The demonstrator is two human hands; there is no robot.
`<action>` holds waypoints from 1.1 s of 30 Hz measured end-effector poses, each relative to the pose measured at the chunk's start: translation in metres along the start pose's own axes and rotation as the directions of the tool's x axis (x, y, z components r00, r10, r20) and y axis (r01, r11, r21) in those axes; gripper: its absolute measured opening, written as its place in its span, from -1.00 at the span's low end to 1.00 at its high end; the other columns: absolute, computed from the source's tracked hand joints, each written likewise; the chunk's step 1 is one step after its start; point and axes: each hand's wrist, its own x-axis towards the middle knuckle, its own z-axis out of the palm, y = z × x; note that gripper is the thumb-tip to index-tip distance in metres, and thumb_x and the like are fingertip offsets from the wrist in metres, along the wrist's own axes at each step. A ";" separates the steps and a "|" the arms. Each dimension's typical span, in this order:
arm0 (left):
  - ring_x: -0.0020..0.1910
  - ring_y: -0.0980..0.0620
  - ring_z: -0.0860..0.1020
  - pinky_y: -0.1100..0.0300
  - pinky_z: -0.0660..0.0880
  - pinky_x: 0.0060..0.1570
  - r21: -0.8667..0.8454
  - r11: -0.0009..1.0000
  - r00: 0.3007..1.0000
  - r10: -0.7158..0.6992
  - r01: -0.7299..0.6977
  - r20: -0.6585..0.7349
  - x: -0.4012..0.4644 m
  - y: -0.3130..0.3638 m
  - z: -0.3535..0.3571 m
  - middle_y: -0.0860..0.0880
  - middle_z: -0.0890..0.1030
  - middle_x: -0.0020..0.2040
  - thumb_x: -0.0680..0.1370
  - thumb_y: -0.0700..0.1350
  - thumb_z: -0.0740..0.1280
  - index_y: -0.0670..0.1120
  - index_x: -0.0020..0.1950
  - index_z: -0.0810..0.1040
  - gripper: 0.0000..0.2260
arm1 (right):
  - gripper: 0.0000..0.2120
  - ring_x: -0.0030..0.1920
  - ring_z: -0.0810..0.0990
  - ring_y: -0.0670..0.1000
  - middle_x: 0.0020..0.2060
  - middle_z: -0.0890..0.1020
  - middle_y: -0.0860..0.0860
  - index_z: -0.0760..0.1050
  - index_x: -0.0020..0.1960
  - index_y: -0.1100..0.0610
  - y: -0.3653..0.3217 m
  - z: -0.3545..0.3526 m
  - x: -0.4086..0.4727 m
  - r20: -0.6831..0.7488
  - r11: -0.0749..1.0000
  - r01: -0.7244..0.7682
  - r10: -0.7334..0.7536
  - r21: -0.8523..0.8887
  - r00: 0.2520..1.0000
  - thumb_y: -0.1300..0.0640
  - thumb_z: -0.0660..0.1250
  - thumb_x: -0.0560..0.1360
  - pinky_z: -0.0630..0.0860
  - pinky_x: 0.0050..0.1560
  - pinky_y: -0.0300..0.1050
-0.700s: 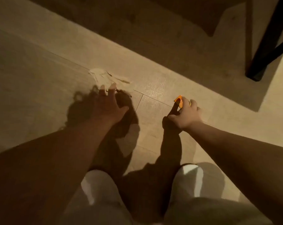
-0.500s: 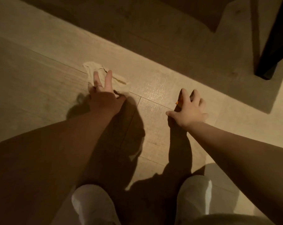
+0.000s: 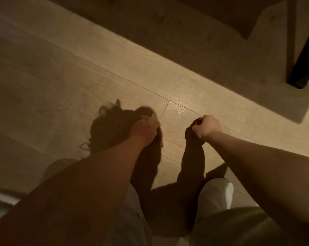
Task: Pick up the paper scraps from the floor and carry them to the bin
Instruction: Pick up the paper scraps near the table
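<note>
Clutching a pale paper scrap (image 3: 152, 122), the left hand (image 3: 143, 133) is balled into a fist just left of the middle of the view, with the crumpled beige paper poking out past the knuckles at about one o'clock from the hand. Over at three o'clock from it, and apart from it, the right hand (image 3: 207, 126) is likewise curled tight into a fist; whatever it may hold is hidden inside the fingers, so I cannot tell what, if anything, it grips. Both bare forearms run up from the lower corners toward the centre.

Beneath the hands lies the light wood-look floor (image 3: 194, 96), its plank seams running diagonally from ten o'clock down to four o'clock. Dark shadows of the head and arms fall on the planks around and below the fists. Near six o'clock two pale knees (image 3: 215, 192) in light cloth show, one under each arm. Up at two o'clock a black furniture leg (image 3: 302, 68) stands on the floor, well apart from the hands, with a broad shadow spread across the top of the view.
</note>
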 end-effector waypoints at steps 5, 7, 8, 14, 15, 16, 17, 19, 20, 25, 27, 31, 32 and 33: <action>0.21 -0.18 0.56 0.01 0.49 0.19 -0.153 0.984 0.994 -0.100 0.092 -0.047 -0.081 0.015 -0.036 -0.19 0.59 0.22 0.61 -0.10 0.26 -0.24 0.30 0.52 -0.68 | -0.78 -0.22 0.64 0.13 -0.18 0.68 0.22 0.61 -0.09 0.32 -0.013 -0.042 -0.080 0.093 0.991 0.033 -0.045 0.129 0.995 0.16 0.33 0.44 0.57 -0.27 -0.05; 0.10 -0.07 0.56 0.07 0.46 0.13 -0.164 0.980 0.985 -0.133 0.114 -0.107 -0.129 0.025 -0.066 -0.10 0.60 0.16 0.58 0.00 0.29 -0.08 0.30 0.51 -0.67 | -0.80 -0.20 0.65 0.16 -0.23 0.66 0.23 0.55 -0.18 0.33 -0.020 -0.068 -0.127 0.149 0.980 0.046 -0.075 0.193 0.986 0.17 0.31 0.44 0.59 -0.19 0.02; 0.01 -0.03 0.58 0.07 0.44 0.19 -0.088 0.992 0.969 -0.109 0.092 -0.221 -0.148 0.025 -0.080 0.00 0.63 0.05 0.52 0.13 0.28 0.06 0.22 0.55 -0.69 | -0.83 -0.26 0.60 0.15 -0.29 0.60 0.22 0.50 -0.23 0.29 -0.025 -0.082 -0.153 0.184 0.972 0.048 -0.092 0.228 0.979 0.19 0.29 0.45 0.54 -0.22 0.00; 0.29 -0.13 0.47 0.10 0.36 0.23 -0.384 0.898 0.968 -0.248 0.216 -0.035 -0.316 0.039 -0.167 -0.11 0.47 0.33 0.59 -0.14 0.14 -0.13 0.39 0.42 -0.63 | -0.91 -0.23 0.62 0.06 -0.14 0.63 0.25 0.51 0.01 0.30 -0.070 -0.171 -0.329 0.398 0.938 0.037 -0.181 0.345 0.899 0.28 0.27 0.56 0.61 -0.30 -0.19; 0.26 -0.11 0.49 0.14 0.40 0.17 -0.433 0.873 0.960 -0.274 0.224 -0.054 -0.344 0.039 -0.181 -0.09 0.49 0.27 0.56 -0.23 0.21 -0.13 0.39 0.40 -0.62 | -0.94 -0.23 0.63 0.06 -0.11 0.66 0.23 0.48 0.01 0.27 -0.080 -0.185 -0.359 0.428 0.932 0.028 -0.193 0.362 0.883 0.30 0.25 0.57 0.62 -0.28 -0.19; 0.21 -0.10 0.52 0.13 0.44 0.15 -0.514 0.832 0.950 -0.299 0.211 -0.094 -0.371 0.036 -0.197 -0.08 0.52 0.22 0.52 -0.26 0.26 -0.13 0.35 0.41 -0.61 | -0.96 -0.27 0.62 0.06 -0.12 0.66 0.23 0.43 -0.01 0.23 -0.090 -0.196 -0.387 0.447 0.924 0.022 -0.206 0.382 0.870 0.32 0.22 0.57 0.61 -0.29 -0.18; 0.18 -0.08 0.54 0.11 0.47 0.16 -0.575 0.794 0.944 -0.313 0.198 -0.107 -0.398 0.037 -0.213 -0.08 0.54 0.18 0.49 -0.27 0.29 -0.13 0.28 0.45 -0.64 | -0.93 -0.31 0.59 0.06 -0.15 0.65 0.23 0.39 -0.03 0.20 -0.100 -0.207 -0.413 0.456 0.920 0.030 -0.222 0.391 0.862 0.34 0.19 0.56 0.59 -0.33 -0.18; 0.13 -0.05 0.53 0.06 0.52 0.12 -0.668 0.719 0.932 -0.347 0.194 -0.102 -0.445 0.022 -0.236 -0.09 0.55 0.07 0.49 -0.28 0.27 -0.11 0.11 0.51 -0.79 | -0.90 -0.38 0.53 0.06 -0.21 0.64 0.21 0.38 -0.05 0.20 -0.122 -0.221 -0.464 0.470 0.933 0.074 -0.245 0.353 0.848 0.37 0.19 0.54 0.55 -0.40 -0.19; 0.08 -0.05 0.50 0.09 0.52 0.02 -0.735 0.651 0.927 -0.365 0.191 -0.083 -0.469 0.016 -0.249 -0.10 0.54 0.00 0.52 -0.32 0.23 -0.11 0.05 0.53 -0.82 | -0.90 -0.41 0.50 0.05 -0.24 0.63 0.19 0.40 -0.03 0.21 -0.133 -0.224 -0.487 0.473 0.942 0.108 -0.256 0.318 0.843 0.38 0.20 0.53 0.52 -0.42 -0.18; 0.07 -0.16 0.59 0.02 0.59 0.08 -0.868 0.439 0.875 -0.484 0.234 -0.009 -0.555 -0.050 -0.293 -0.25 0.59 0.22 0.58 -0.30 0.19 -0.19 0.40 0.47 -0.62 | -0.78 -0.57 0.36 -0.04 -0.39 0.51 0.09 0.45 0.08 0.17 -0.198 -0.199 -0.582 0.478 0.958 0.207 -0.279 0.198 0.833 0.38 0.22 0.49 0.32 -0.50 -0.26; -0.15 -0.13 0.56 0.09 0.63 -0.13 -0.921 0.313 0.861 -0.507 0.233 0.045 -0.586 -0.087 -0.310 -0.28 0.61 0.09 0.59 -0.31 0.16 -0.21 0.41 0.45 -0.61 | -0.81 -0.51 0.30 -0.03 -0.36 0.47 0.07 0.46 0.05 0.11 -0.227 -0.174 -0.614 0.457 0.960 0.234 -0.280 0.156 0.844 0.31 0.22 0.48 0.26 -0.46 -0.25; -0.42 -0.01 0.43 0.28 0.49 -0.32 -0.965 0.082 0.826 -0.538 0.248 0.167 -0.637 -0.174 -0.338 -0.08 0.46 -0.33 0.57 -0.26 0.19 -0.19 0.11 0.57 -0.79 | -0.82 -0.44 0.25 -0.01 -0.31 0.40 0.08 0.45 0.07 0.15 -0.271 -0.116 -0.665 0.399 0.954 0.287 -0.296 0.084 0.868 0.22 0.28 0.47 0.17 -0.44 -0.20; -0.40 -0.01 0.44 0.19 0.53 -0.23 -0.972 0.068 0.821 -0.550 0.227 0.153 -0.648 -0.195 -0.345 -0.07 0.47 -0.33 0.51 -0.22 0.25 -0.17 0.09 0.58 -0.80 | -0.78 -0.44 0.26 0.00 -0.30 0.40 0.09 0.45 0.11 0.17 -0.280 -0.102 -0.675 0.389 0.951 0.303 -0.302 0.061 0.870 0.21 0.30 0.47 0.18 -0.44 -0.19; -0.38 -0.01 0.45 0.13 0.54 -0.19 -0.978 0.041 0.815 -0.561 0.203 0.146 -0.656 -0.215 -0.352 -0.06 0.48 -0.32 0.48 -0.18 0.29 -0.18 0.07 0.59 -0.79 | -0.73 -0.43 0.27 0.00 -0.28 0.41 0.10 0.45 0.16 0.19 -0.288 -0.088 -0.683 0.381 0.948 0.316 -0.307 0.041 0.872 0.19 0.32 0.48 0.19 -0.44 -0.19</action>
